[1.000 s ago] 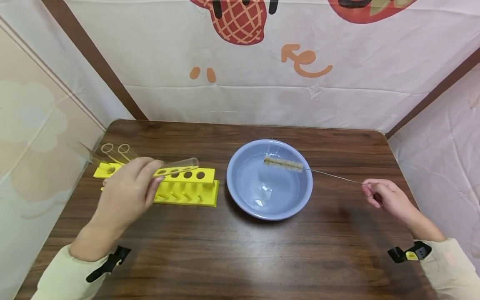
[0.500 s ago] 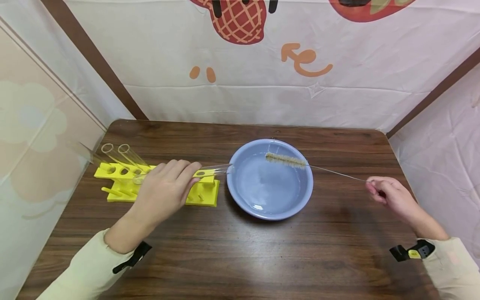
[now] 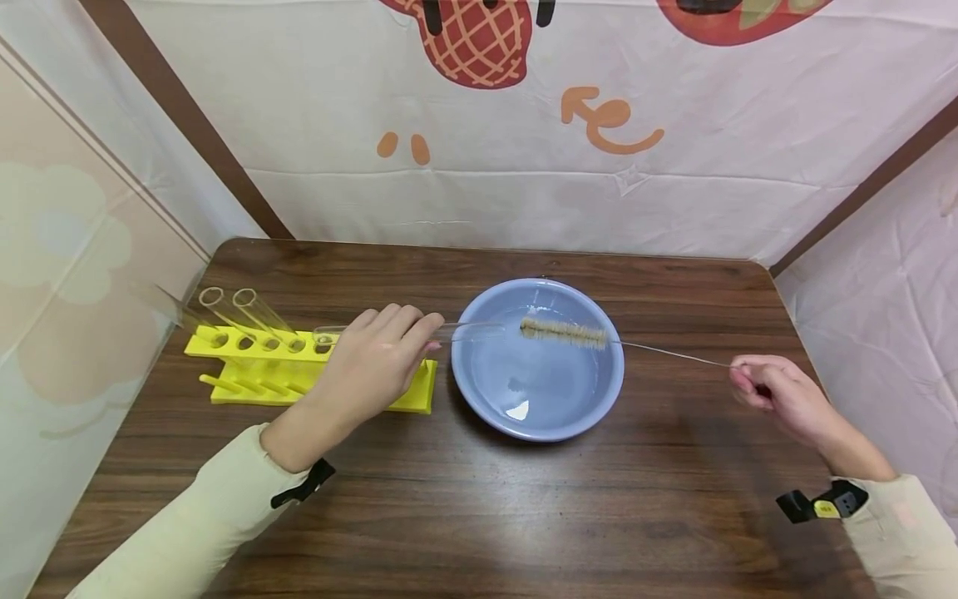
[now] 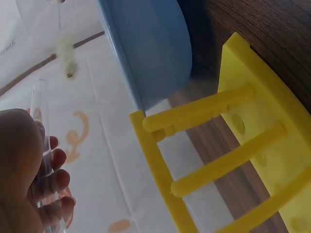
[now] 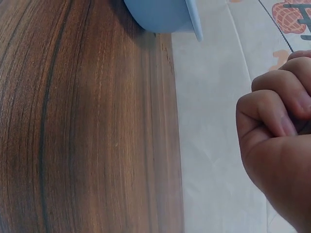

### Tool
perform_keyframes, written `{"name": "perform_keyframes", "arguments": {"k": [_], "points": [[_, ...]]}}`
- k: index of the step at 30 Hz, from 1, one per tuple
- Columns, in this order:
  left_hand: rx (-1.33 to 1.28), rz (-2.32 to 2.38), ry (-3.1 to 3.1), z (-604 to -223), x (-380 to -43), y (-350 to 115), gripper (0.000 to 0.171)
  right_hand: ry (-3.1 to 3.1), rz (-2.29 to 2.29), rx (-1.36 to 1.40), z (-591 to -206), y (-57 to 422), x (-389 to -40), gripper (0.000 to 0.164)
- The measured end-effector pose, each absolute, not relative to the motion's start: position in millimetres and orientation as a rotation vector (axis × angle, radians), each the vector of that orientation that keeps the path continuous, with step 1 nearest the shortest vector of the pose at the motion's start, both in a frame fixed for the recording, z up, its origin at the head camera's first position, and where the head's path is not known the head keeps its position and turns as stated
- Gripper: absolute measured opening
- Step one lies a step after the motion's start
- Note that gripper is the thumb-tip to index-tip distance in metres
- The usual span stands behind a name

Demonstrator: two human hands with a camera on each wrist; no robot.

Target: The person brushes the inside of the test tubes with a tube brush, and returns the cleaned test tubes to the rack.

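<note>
Left of the blue basin point(image 3: 537, 433), the yellow rack point(image 3: 247, 355) props glass tubes point(image 3: 264, 312) mouth-up; the left hand point(image 3: 377, 358) grips another tube point(image 3: 467, 333) lengthwise, its tip over the basin, seemingly to face the brush point(image 3: 563, 333), though which end opens is unclear; that brush hangs above the basin, the right hand point(image 3: 786, 399), right of it, gripping the wire point(image 3: 674, 354), presumably for reach.

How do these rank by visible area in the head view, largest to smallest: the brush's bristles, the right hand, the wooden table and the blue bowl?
1. Wooden table
2. Blue bowl
3. Right hand
4. Brush's bristles
</note>
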State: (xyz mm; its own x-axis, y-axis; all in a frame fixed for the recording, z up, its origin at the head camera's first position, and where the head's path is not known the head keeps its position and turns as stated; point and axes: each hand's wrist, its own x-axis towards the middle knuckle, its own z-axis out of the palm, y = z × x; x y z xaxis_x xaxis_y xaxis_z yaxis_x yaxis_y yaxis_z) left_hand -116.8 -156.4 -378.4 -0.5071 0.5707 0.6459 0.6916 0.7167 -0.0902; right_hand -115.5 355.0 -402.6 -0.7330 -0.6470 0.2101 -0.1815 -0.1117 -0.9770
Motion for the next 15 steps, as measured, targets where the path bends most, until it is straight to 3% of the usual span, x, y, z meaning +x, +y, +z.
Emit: {"name": "perform_keyframes", "arguments": {"k": [15], "points": [[-0.973, -0.224, -2.371, -382.0, -122.7, -149.6, 0.045, 1.796, -1.898, -0.973, -402.7, 350.6, -117.8, 0.042]]}}
